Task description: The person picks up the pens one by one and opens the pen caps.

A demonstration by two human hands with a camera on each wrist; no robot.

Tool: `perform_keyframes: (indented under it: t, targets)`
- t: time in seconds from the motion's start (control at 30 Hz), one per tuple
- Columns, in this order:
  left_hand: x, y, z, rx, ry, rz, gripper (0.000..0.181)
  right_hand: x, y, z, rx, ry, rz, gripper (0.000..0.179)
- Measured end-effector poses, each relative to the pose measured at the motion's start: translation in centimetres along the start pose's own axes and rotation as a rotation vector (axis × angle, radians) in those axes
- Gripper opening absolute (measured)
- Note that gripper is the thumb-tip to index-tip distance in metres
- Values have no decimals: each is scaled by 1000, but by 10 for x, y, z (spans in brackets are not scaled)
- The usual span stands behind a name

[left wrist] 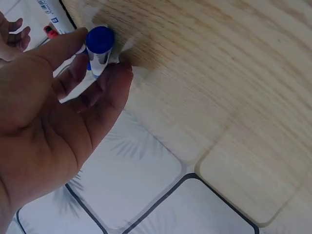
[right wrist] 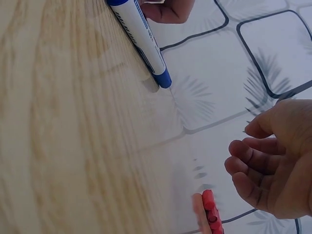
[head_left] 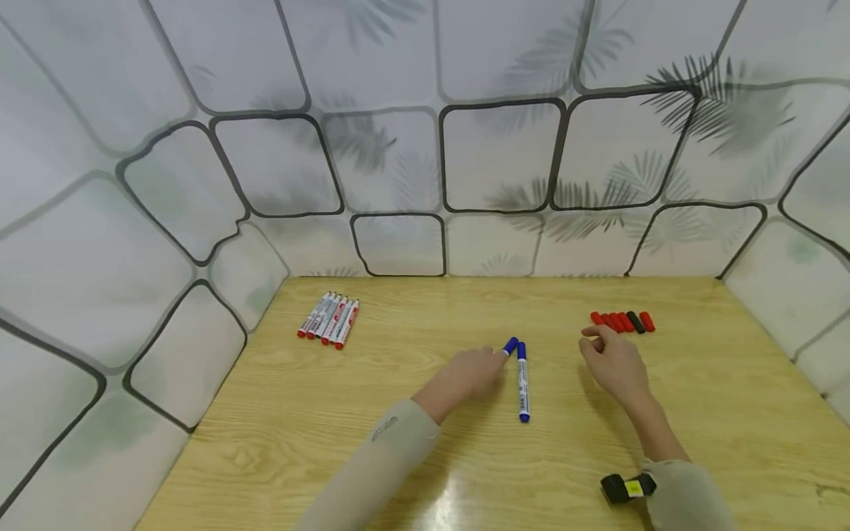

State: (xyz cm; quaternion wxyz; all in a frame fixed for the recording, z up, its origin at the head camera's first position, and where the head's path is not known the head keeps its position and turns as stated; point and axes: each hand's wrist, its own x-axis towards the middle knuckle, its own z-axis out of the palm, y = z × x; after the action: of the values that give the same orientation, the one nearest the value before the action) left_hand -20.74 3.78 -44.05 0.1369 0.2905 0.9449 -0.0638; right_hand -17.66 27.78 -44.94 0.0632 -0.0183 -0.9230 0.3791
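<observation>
My left hand [head_left: 473, 371] pinches a white marker with a blue end [head_left: 510, 346] between thumb and fingers, low over the table. The left wrist view shows that marker's blue end [left wrist: 100, 40] pointing toward the camera. Just right of it lies a second blue-and-white marker [head_left: 523, 383], also seen in the right wrist view [right wrist: 141, 41]. My right hand [head_left: 617, 366] hovers to the right with fingers loosely curled and nothing held. Its fingers [right wrist: 243, 163] are apart from the table. Beyond them lies a row of red caps and one black cap [head_left: 636, 322].
Several white markers with red ends [head_left: 330, 320] lie side by side at the back left of the wooden table [head_left: 265, 442]. A patterned fabric wall [head_left: 398, 162] rises behind the table and along both sides. A black strap device [head_left: 627, 487] sits at my right wrist.
</observation>
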Motion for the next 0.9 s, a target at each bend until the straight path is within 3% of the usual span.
perform_keyframes:
  t: [0.17,0.47,0.63,0.9]
  targets:
    - [4,-1,-5,-132,-3,-66,32,2,1,0,-5,-21,-37,37]
    - [4,-13,2,-252,12,-46,49,0,1,3,-1,-51,-86,33]
    - [-6,-22,3,-335,51,-4,46,0,2,4,-9,-62,-127,29]
    - [-27,-32,2,-345,99,22,49,-1,0,4,-3,-78,-112,31]
